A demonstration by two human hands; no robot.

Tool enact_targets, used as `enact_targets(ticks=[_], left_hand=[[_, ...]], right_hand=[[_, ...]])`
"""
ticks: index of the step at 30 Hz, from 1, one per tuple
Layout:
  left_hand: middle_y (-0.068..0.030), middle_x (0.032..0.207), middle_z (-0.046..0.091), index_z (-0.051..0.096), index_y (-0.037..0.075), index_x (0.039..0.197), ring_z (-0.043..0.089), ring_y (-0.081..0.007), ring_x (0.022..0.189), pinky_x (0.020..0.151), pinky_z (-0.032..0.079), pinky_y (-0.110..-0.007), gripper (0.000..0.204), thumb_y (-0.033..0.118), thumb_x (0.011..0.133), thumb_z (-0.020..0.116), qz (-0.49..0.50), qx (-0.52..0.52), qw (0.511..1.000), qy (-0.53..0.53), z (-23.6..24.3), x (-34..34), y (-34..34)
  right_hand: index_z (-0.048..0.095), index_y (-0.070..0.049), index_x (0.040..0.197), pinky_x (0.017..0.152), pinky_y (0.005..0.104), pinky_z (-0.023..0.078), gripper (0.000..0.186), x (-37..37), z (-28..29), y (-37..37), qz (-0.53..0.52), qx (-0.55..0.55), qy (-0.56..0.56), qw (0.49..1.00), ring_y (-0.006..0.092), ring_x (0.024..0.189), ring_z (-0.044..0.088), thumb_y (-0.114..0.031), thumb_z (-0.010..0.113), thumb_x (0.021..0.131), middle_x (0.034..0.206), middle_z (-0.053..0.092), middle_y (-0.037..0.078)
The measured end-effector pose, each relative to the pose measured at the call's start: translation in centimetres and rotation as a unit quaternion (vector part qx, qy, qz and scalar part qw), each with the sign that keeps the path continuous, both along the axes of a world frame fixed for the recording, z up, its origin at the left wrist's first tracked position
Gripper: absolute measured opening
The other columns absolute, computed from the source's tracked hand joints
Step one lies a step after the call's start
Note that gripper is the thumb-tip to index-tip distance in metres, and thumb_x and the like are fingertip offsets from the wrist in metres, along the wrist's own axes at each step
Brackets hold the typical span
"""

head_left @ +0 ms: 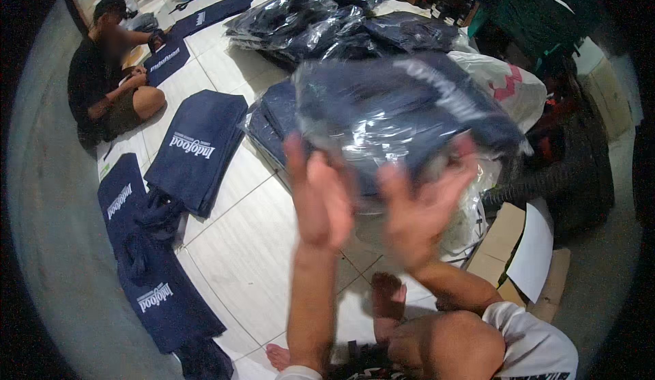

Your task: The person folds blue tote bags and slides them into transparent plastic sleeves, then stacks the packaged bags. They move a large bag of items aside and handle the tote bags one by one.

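Observation:
A clear plastic pack of folded navy cloth bags (392,110) is in front of me, smeared by motion and tilted above the floor. My left hand (322,199) is at its near left edge, with the fingers stretched out. By the near right edge, my right hand (424,209) has its fingers spread and turned upward. Neither hand is closed around the pack; blur hides whether they touch it. Partly behind the pack lies a stack of navy bags in plastic (269,117). To the left is a loose pile of navy bags with white print (198,151).
More plastic-wrapped packs (307,25) are heaped at the back. More navy bags (160,298) lie along the left. A person (109,73) sits at the far left handling a navy bag. Cardboard (498,240) and a white plastic sack (525,93) are on the right.

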State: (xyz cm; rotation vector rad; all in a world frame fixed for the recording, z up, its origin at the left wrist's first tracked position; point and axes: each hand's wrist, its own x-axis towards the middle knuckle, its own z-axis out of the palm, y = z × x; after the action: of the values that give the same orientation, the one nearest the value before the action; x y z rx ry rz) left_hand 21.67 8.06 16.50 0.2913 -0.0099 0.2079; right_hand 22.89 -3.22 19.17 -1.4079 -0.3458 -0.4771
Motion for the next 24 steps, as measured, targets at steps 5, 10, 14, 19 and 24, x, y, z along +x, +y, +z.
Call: enact_targets(ticks=[5,10,14,19,24], left_hand=[[-0.01,0.106,0.073,0.068,0.0,0.116,0.074,-0.0242,0.094,0.086,0.062,-0.037,0.036,0.018,0.087,0.08,-0.044,0.19,0.947,0.256,-6.8,2.4,10.7],[-0.0109,0.105,0.072,0.067,0.0,0.117,0.073,-0.024,0.094,0.085,0.063,-0.038,0.036,0.012,0.085,0.076,-0.062,0.197,0.941,0.267,-11.2,3.0,13.7],[-0.0123,0.108,0.072,0.067,0.0,0.12,0.072,-0.0235,0.094,0.084,0.062,-0.038,0.039,0.015,0.085,0.073,-0.042,0.307,0.926,0.218,-8.4,4.9,15.4],[-0.0111,0.104,0.072,0.071,0.006,0.111,0.07,-0.0241,0.095,0.085,0.058,-0.042,0.042,0.045,0.097,0.065,0.018,0.308,0.935,0.175,-0.7,11.5,23.7],[-0.0275,0.14,0.061,0.046,0.002,0.154,0.062,-0.0374,0.126,0.111,0.048,-0.051,0.098,0.076,0.091,0.058,0.113,0.192,0.955,0.195,-6.9,15.2,26.4]], right_hand=[[0.05,-0.003,0.133,0.104,0.0404,0.047,0.068,-2.1,-6.0,-7.0,0.046,-0.362,-0.139,0.921,0.0269,0.108,0.06,-0.017,0.088,0.079,0.121,0.053,0.014],[0.035,0.002,0.156,0.116,0.0431,0.039,0.103,7.7,-9.6,-16.1,-0.29,-0.345,0.192,0.872,0.0388,0.133,0.054,-0.048,0.088,0.084,0.149,0.048,0.025],[0.056,0.001,0.144,0.104,0.0446,0.055,0.066,9.5,-8.0,-16.9,0.076,0.111,0.498,0.857,0.0316,0.121,0.067,-0.039,0.078,0.097,0.136,0.066,0.02],[0.058,0.002,0.136,0.093,0.0426,0.061,0.056,6.7,1.1,-9.6,0.098,0.111,0.334,0.931,0.0272,0.104,0.074,-0.03,0.08,0.095,0.126,0.071,0.017],[0.059,0.003,0.132,0.105,0.0369,0.049,0.048,6.0,-6.2,-3.9,0.021,0.033,0.317,0.948,0.0203,0.117,0.063,-0.023,0.08,0.098,0.129,0.068,0.014]])
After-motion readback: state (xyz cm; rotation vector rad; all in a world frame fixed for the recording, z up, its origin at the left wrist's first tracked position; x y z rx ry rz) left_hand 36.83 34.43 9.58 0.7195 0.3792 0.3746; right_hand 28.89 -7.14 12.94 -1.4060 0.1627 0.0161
